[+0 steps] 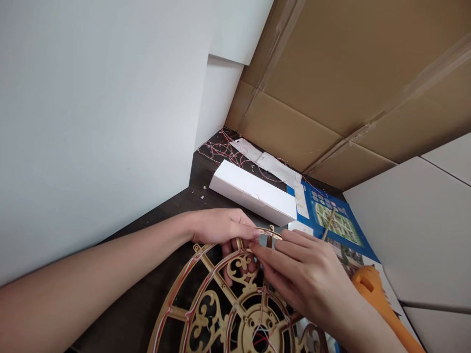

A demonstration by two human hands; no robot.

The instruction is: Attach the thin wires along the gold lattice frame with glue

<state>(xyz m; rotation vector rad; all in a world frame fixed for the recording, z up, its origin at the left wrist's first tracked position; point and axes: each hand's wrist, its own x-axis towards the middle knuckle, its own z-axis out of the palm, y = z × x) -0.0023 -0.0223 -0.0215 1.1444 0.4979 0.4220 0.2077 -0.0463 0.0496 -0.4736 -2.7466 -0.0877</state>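
Observation:
A gold-coloured round frame like a wheel (219, 280), with spokes, scroll ornaments and a central hub, stands tilted in front of me. Red and white wires (189, 316) run along its rings and spokes, and more wire shows inside the hub. My left hand (221, 226) is closed round the upper rim, its thumb on top and some fingers showing behind the openings. My right hand (307, 267) lies against the upper right part of the wheel, fingers bent and fingertips pressed together close to the left thumb. What those fingertips pinch, if anything, is hidden.
Behind the wheel a long white box (253, 192) lies on the dark surface. Tangled red and white wires (230, 151) and white cards (277, 166) are farther back. A blue printed sheet (353, 213) and an orange plastic tool (371, 294) lie right. Cardboard (294, 108) and white panels enclose the area.

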